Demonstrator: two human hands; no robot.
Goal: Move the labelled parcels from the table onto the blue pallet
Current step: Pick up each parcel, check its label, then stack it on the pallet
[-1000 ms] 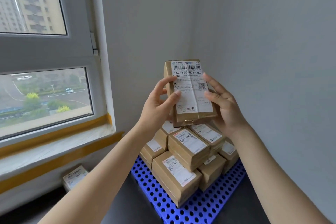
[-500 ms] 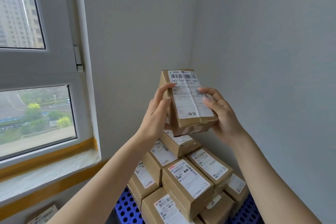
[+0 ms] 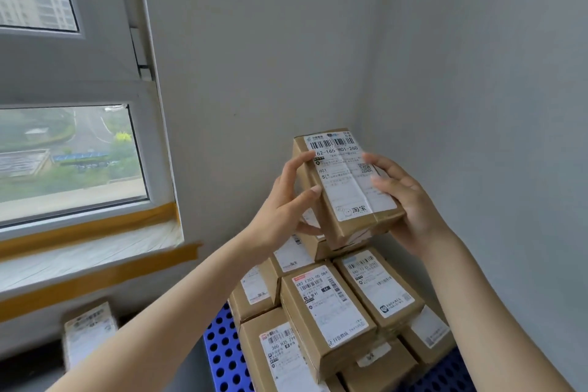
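A labelled parcel (image 3: 348,184) is gripped between both hands, the left hand (image 3: 283,210) curled round its left edge and the right hand (image 3: 404,197) round its right side, just above the stack (image 3: 331,312) on the blue pallet (image 3: 222,356). At least seven boxes show in that stack, some partly hidden. The pallet lies on a dark floor in a grey-walled corner. Left of the pallet one more box (image 3: 89,331) lies below the window (image 3: 70,153) and its taped sill.

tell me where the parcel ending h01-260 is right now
In the head view it is right of centre, the parcel gripped between left hand and right hand, above the stack in the wall corner.
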